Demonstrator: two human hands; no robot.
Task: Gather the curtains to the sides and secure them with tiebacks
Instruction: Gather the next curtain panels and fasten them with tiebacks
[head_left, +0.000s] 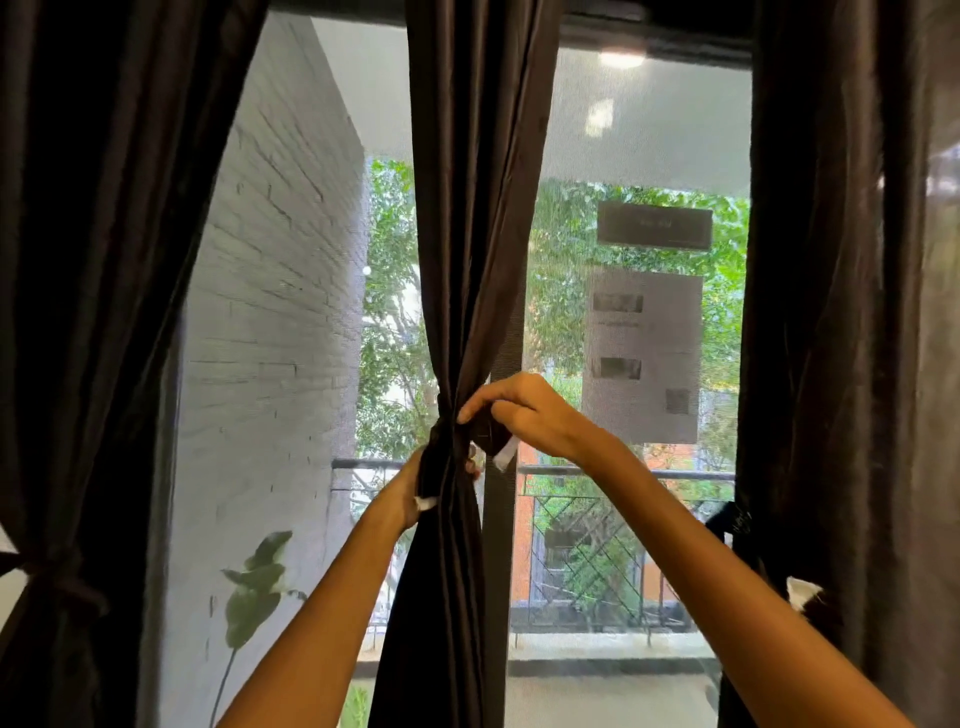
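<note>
A dark brown middle curtain (470, 218) hangs in front of the window and is bunched tight at waist height. A dark tieback (493, 436) with white ends wraps that bunch. My right hand (524, 415) pinches one end of the tieback on the curtain's right side. My left hand (410, 488) reaches behind the bunch from the left, mostly hidden by fabric, with the other white end showing at its wrist. The left curtain (104, 260) is gathered by a tieback (57, 582) low at the left edge. The right curtain (841, 312) hangs at the right.
A window with a mesh screen (639, 156) lies behind the curtains, with a dark vertical frame bar (498, 571) beside the bunch. Outside are a white brick wall (275, 312), a balcony railing (597, 551) and trees. A loose tieback (802, 592) hangs by the right curtain.
</note>
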